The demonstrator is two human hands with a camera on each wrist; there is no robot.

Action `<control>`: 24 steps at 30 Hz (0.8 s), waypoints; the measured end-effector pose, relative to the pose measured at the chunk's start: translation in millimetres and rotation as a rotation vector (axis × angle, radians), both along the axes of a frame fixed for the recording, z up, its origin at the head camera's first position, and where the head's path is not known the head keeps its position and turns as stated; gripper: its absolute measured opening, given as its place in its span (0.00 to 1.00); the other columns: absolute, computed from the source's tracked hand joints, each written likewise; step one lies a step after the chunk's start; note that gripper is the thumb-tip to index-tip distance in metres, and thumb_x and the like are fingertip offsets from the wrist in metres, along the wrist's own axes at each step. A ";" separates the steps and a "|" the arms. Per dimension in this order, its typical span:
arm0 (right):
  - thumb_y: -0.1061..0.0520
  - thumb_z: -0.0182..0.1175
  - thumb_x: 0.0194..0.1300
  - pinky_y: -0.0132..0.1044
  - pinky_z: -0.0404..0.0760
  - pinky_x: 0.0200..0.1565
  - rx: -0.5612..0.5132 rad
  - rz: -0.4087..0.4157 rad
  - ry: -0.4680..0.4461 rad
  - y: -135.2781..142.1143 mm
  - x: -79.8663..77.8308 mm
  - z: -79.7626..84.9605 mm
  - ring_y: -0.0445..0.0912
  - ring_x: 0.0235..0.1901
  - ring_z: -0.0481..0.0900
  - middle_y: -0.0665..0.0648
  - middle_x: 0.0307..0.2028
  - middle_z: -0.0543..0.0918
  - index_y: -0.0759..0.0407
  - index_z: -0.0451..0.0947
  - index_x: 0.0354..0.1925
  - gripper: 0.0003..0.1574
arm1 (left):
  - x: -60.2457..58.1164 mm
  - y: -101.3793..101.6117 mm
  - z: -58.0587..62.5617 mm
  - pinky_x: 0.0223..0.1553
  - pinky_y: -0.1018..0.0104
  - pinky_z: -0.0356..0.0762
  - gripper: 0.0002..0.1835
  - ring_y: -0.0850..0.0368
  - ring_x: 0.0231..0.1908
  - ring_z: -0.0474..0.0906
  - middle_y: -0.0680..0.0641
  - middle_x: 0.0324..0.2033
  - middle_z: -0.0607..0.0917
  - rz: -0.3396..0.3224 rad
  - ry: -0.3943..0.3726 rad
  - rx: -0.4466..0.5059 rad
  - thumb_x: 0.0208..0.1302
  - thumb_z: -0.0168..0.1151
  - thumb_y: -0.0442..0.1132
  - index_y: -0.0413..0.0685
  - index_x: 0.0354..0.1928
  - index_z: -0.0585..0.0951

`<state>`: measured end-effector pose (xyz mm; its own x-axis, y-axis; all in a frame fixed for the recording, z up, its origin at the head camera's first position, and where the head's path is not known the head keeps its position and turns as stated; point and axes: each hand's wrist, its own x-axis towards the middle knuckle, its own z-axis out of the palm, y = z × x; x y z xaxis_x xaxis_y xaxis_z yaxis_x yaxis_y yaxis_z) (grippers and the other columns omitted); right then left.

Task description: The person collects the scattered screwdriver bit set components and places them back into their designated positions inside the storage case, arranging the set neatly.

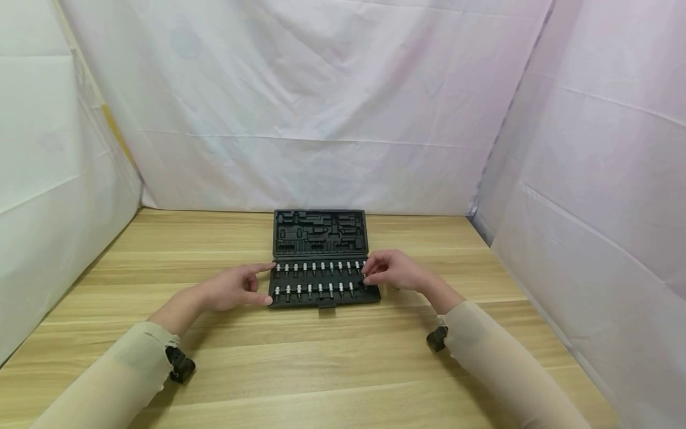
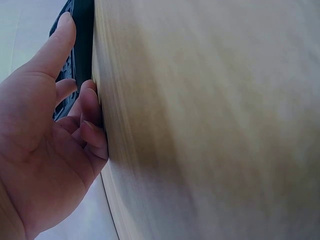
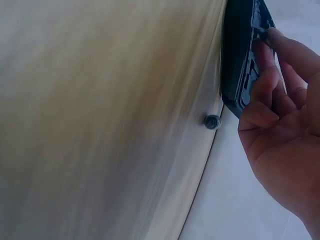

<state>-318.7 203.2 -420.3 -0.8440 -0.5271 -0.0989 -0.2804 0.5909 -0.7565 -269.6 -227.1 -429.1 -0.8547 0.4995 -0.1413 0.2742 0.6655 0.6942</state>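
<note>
A black socket-bit case [image 1: 324,277] lies unfolded on the table, two rows of silver bit sockets in its near half. My left hand [image 1: 230,289] touches its left edge, index finger at the upper corner and thumb at the lower one, both straight. In the left wrist view the left hand's [image 2: 45,130] other fingers bend beside the case wall [image 2: 84,47]. At the right end of the upper row, my right hand [image 1: 396,271] pinches a bit socket [image 1: 364,275], mostly covered by its fingertips. The right wrist view shows the right hand [image 3: 285,115] over the case's rim [image 3: 237,55].
A loose bit socket [image 3: 212,121] lies on the table just right of the case, mostly behind my right hand in the head view. The moulded lid [image 1: 320,232] leans back behind the rows. White cloth walls [image 1: 321,107] enclose the wooden table [image 1: 300,369].
</note>
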 end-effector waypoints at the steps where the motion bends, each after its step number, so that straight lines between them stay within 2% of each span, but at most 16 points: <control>1: 0.54 0.75 0.72 0.42 0.84 0.48 0.011 0.007 0.005 -1.9 0.0 0.0 0.45 0.44 0.87 0.51 0.43 0.91 0.55 0.88 0.49 0.11 | -0.1 -0.2 0.0 0.38 0.65 0.76 0.51 0.53 0.39 0.74 0.47 0.39 0.81 0.000 0.000 0.000 0.70 0.77 0.54 0.48 0.87 0.62; 13: 0.55 0.74 0.73 0.39 0.82 0.46 0.116 0.006 0.028 -12.5 -4.0 -1.3 0.43 0.39 0.83 0.51 0.39 0.89 0.53 0.89 0.46 0.06 | 0.2 0.4 0.2 0.38 0.65 0.76 0.51 0.53 0.40 0.74 0.47 0.40 0.81 0.005 -0.008 0.001 0.70 0.77 0.54 0.50 0.87 0.62; 19: 0.54 0.75 0.72 0.39 0.80 0.44 0.133 0.052 0.003 -9.4 -5.4 -1.1 0.43 0.38 0.82 0.50 0.37 0.88 0.53 0.90 0.44 0.05 | 0.6 0.9 0.9 0.38 0.65 0.77 0.51 0.53 0.39 0.74 0.47 0.40 0.81 0.004 -0.007 0.003 0.70 0.77 0.54 0.50 0.87 0.61; 24: 0.54 0.75 0.72 0.39 0.80 0.45 0.131 0.080 0.018 -8.3 -6.0 -1.5 0.43 0.38 0.82 0.50 0.36 0.88 0.53 0.91 0.44 0.05 | -0.1 0.1 0.0 0.39 0.64 0.77 0.51 0.53 0.39 0.74 0.47 0.40 0.81 0.002 0.001 -0.007 0.70 0.77 0.55 0.49 0.87 0.61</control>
